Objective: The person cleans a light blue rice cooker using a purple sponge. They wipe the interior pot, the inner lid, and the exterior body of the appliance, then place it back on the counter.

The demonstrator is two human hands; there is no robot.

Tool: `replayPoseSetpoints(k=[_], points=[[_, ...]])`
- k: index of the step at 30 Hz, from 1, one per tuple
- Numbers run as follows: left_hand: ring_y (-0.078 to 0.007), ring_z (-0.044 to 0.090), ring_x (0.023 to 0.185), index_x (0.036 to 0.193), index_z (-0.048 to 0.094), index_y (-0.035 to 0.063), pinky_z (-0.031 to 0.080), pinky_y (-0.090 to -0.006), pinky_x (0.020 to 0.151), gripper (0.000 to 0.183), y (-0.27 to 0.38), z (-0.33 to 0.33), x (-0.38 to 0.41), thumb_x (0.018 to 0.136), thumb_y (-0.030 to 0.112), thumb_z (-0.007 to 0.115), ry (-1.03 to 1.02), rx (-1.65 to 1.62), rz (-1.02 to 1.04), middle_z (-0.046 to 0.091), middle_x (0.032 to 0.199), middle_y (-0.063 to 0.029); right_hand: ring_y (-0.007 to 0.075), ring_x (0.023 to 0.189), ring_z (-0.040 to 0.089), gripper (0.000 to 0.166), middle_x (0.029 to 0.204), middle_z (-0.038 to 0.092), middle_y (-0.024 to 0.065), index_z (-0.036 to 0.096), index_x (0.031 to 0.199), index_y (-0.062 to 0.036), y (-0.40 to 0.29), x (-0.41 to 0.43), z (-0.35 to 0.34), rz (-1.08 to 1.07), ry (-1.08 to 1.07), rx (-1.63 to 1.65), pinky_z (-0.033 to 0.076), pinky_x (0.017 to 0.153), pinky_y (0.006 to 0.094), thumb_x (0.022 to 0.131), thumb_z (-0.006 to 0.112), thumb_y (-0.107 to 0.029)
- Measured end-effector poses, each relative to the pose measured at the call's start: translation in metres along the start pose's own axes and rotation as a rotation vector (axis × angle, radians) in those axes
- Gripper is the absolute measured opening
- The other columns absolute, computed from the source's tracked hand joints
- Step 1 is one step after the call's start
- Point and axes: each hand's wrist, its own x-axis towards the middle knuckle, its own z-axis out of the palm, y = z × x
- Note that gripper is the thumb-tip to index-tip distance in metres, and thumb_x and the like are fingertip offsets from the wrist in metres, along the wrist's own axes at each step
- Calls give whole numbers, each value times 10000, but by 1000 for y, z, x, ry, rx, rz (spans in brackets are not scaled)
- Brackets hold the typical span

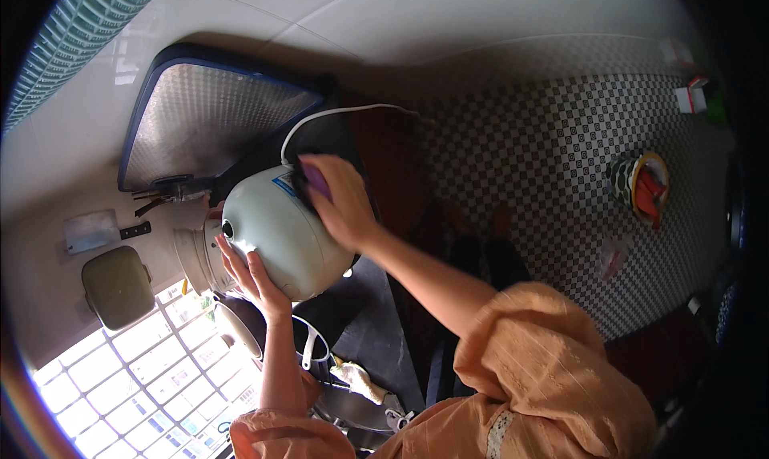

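A pale green rice cooker (273, 231) with a rounded body and a white power cord (324, 112) rests on the dark counter (372, 315). My left hand (258, 282) lies against its near-left side with the fingers spread. At its upper right side, my right hand (342, 197) grips a purple and black item (315, 181), perhaps a scrubbing pad, pressed to the cooker beside a blue label. The right hand is somewhat blurred, and the cooker's underside is hidden.
A blue-rimmed board (222, 116) leans on the wall. A cleaver (93, 231) and a green lidded box (119, 286) are by the window (156, 363). A cloth (359, 379) lies near the sink (354, 408). A bin (640, 185) stands on the patterned floor.
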Motion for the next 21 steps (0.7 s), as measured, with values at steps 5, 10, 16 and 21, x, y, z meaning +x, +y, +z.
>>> replayPoseSetpoints(k=[5, 10, 16, 21], points=[[-339, 338, 1321, 1493, 232, 96, 255, -455, 1085, 666, 0, -5, -4, 961, 472, 372, 6, 25, -4, 307, 1437, -205, 380, 1152, 407, 598, 1251, 414, 159, 464, 1292, -138, -63, -103, 20, -93, 181, -132, 286, 962, 524, 752, 716, -196], [-302, 367, 1275, 1470, 297, 74, 245, -393, 1081, 587, -6, 7, 1, 983, 389, 384, 87, -18, 4, 359, 1377, -197, 320, 1066, 436, 329, 1129, 465, 111, 560, 1104, -170, -38, -31, 0, -298, 95, -109, 321, 897, 448, 796, 673, -195], [-346, 347, 1296, 1457, 294, 53, 277, -419, 1073, 620, 2, 11, -11, 983, 440, 395, 135, 6, -59, 286, 1433, -215, 319, 1068, 453, 285, 1099, 495, 123, 541, 1099, -80, -31, -92, 26, -31, 434, -11, 312, 920, 436, 827, 621, -55], [-410, 238, 1335, 1458, 173, -30, 257, -460, 1082, 731, 9, 7, -12, 979, 467, 415, 55, 131, -221, 172, 1455, -261, 312, 966, 526, 170, 1005, 559, 113, 575, 995, -91, -14, -15, 12, 14, 266, -69, 378, 838, 441, 868, 629, -191]])
